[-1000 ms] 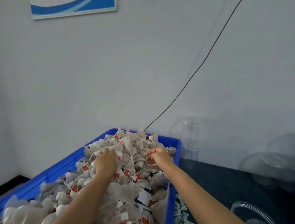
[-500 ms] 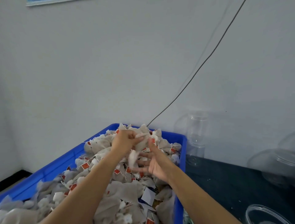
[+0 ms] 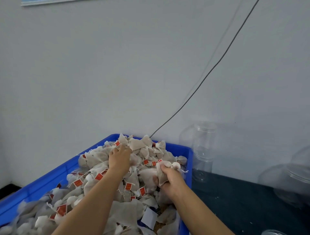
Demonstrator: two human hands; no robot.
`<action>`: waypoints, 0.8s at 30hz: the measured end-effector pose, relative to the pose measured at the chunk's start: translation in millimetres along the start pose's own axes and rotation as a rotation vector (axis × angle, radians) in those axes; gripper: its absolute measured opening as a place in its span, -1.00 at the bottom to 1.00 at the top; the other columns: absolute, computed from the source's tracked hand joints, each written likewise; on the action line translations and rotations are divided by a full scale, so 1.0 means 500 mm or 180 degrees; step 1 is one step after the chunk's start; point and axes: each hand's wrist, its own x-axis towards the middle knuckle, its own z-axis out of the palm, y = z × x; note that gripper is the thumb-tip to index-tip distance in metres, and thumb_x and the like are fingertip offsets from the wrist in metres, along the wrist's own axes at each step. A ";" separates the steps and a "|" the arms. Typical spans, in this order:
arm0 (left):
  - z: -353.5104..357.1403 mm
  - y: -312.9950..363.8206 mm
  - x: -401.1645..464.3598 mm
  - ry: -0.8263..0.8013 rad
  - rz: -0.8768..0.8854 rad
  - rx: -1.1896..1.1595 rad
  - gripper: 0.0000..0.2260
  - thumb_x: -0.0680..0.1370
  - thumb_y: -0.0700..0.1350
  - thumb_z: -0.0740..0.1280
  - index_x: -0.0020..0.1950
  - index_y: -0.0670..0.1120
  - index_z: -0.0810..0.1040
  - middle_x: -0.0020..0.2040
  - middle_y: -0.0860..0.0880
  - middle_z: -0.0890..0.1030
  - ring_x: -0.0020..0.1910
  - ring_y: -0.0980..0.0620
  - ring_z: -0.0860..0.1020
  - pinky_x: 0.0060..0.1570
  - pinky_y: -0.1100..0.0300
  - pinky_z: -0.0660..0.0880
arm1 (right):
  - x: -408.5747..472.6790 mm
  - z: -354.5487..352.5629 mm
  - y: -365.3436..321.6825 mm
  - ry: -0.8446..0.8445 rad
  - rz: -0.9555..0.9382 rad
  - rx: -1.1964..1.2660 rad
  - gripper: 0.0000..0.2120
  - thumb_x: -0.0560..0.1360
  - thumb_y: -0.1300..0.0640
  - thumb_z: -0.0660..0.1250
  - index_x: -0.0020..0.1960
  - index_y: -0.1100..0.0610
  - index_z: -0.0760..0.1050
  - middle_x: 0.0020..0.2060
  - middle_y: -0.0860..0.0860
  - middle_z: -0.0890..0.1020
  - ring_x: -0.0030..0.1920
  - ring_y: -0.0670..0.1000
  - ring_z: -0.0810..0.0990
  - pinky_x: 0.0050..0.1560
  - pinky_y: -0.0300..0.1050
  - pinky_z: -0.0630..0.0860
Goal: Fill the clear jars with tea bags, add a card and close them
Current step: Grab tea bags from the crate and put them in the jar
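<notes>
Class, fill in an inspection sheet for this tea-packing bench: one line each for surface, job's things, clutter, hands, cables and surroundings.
Surface: dark tabletop right of the crate, with pale specks on it.
Job's things: blue crate heaped with tea bags; clear jars stacked against the wall; more clear containers at the right edge, blurred.
Clutter: a white card lies among the bags.
Hands: left hand reaches into the heap, its fingers hidden among the bags; right hand grips a bunch of tea bags.
Cables: a dark cable runs slantwise down the wall behind the crate.
Surroundings: plain pale wall; edge of a framed picture at top left.
</notes>
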 end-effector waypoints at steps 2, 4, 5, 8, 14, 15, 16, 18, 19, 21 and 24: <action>0.001 -0.003 0.005 0.0426 -0.0002 -0.0378 -0.75 0.56 -0.05 0.37 0.23 0.03 0.54 0.24 -0.01 0.58 0.15 0.01 0.55 0.09 0.22 0.46 | 0.002 0.004 -0.001 0.0032 -0.0087 -0.0210 -0.83 0.53 0.20 0.37 -0.05 0.19 0.36 -0.13 0.20 0.48 -0.18 0.13 0.51 -0.17 0.00 0.59; -0.015 -0.001 0.004 0.0728 -0.0027 -0.0798 -0.87 0.54 -0.10 0.40 0.09 0.00 0.58 0.04 -0.02 0.65 -0.07 0.04 0.58 -0.17 0.28 0.43 | 0.002 0.008 0.006 -0.0051 -0.0328 -0.0282 -0.87 0.54 0.14 0.35 -0.02 0.16 0.43 -0.23 0.14 0.49 -0.30 0.03 0.50 -0.36 -0.16 0.52; -0.032 0.000 0.004 0.0847 -0.0014 -0.0960 -0.88 0.52 -0.06 0.42 0.04 -0.01 0.59 -0.03 -0.02 0.65 -0.10 0.04 0.57 -0.22 0.27 0.38 | 0.003 0.011 0.011 -0.0021 -0.0512 -0.0431 -0.88 0.54 0.10 0.35 -0.03 0.14 0.46 -0.28 0.09 0.49 -0.33 -0.02 0.48 -0.41 -0.22 0.48; -0.096 0.002 0.005 0.0698 0.0414 -0.1405 -0.75 0.35 0.07 0.55 -0.10 0.04 0.58 -0.18 0.05 0.62 -0.15 0.04 0.54 -0.27 0.22 0.32 | 0.003 0.016 0.021 -0.0056 -0.1517 -0.1132 -0.88 0.51 -0.03 0.38 -0.05 0.01 0.52 -0.31 -0.14 0.52 -0.34 -0.20 0.49 -0.43 -0.43 0.39; -0.170 0.027 -0.028 -0.1434 0.0994 -0.3743 -0.70 0.47 -0.14 0.48 0.17 -0.05 0.53 -0.17 0.00 0.71 -0.20 0.05 0.69 -0.24 0.32 0.56 | -0.003 0.024 0.043 -0.0051 -0.2082 -0.2438 -0.78 0.47 0.02 0.43 -0.02 0.02 0.40 -0.11 -0.12 0.53 -0.15 -0.15 0.50 -0.17 -0.38 0.38; -0.163 0.023 -0.028 -0.1388 0.0887 -0.3940 -0.72 0.49 -0.18 0.46 0.17 -0.09 0.52 -0.10 -0.07 0.71 -0.15 -0.01 0.70 -0.22 0.27 0.59 | -0.002 0.016 0.047 0.0020 -0.2007 -0.2096 -0.86 0.51 0.12 0.38 -0.09 0.04 0.41 -0.12 -0.03 0.55 -0.20 -0.13 0.50 -0.20 -0.34 0.41; -0.153 0.017 -0.028 -0.1284 0.0769 -0.3988 -0.75 0.49 -0.23 0.45 0.14 -0.12 0.54 -0.07 -0.12 0.70 -0.14 -0.03 0.70 -0.22 0.24 0.60 | -0.003 0.009 0.049 0.0064 -0.1876 -0.1680 -0.87 0.52 0.22 0.34 -0.13 0.06 0.42 -0.16 0.02 0.56 -0.26 -0.13 0.49 -0.24 -0.32 0.42; -0.119 0.007 -0.029 -0.0944 0.0647 -0.3706 -0.85 0.48 -0.30 0.44 0.00 -0.14 0.58 -0.06 -0.15 0.68 -0.14 -0.03 0.69 -0.19 0.18 0.62 | -0.006 -0.004 0.046 0.0156 -0.1679 -0.1358 -0.93 0.51 0.30 0.32 -0.01 0.21 0.49 -0.27 0.00 0.53 -0.31 -0.12 0.47 -0.30 -0.30 0.42; -0.096 0.002 -0.028 -0.0715 0.0574 -0.3344 -0.87 0.49 -0.30 0.42 -0.03 -0.12 0.58 -0.03 -0.12 0.67 -0.08 -0.03 0.67 -0.11 0.14 0.62 | -0.007 -0.008 0.045 0.0148 -0.1551 -0.1346 -0.87 0.50 0.31 0.31 0.05 0.28 0.49 -0.29 -0.01 0.51 -0.33 -0.11 0.47 -0.34 -0.30 0.41; -0.059 -0.013 -0.022 -0.0100 0.0348 -0.2038 -0.82 0.54 -0.25 0.36 0.10 -0.04 0.54 0.14 -0.05 0.61 0.15 -0.05 0.57 0.16 0.09 0.52 | -0.006 -0.003 0.036 0.0103 -0.1299 -0.1282 -0.84 0.51 0.30 0.30 0.09 0.29 0.47 -0.32 0.00 0.49 -0.36 -0.09 0.45 -0.39 -0.29 0.39; -0.022 -0.021 -0.011 0.0092 0.0115 -0.0186 -0.60 0.61 -0.10 0.25 0.45 0.00 0.33 0.43 -0.06 0.39 0.41 -0.12 0.34 0.39 0.00 0.30 | 0.001 0.000 0.034 0.0048 -0.1108 -0.1274 -0.86 0.52 0.29 0.28 0.05 0.32 0.49 -0.36 0.03 0.48 -0.41 -0.08 0.44 -0.44 -0.29 0.38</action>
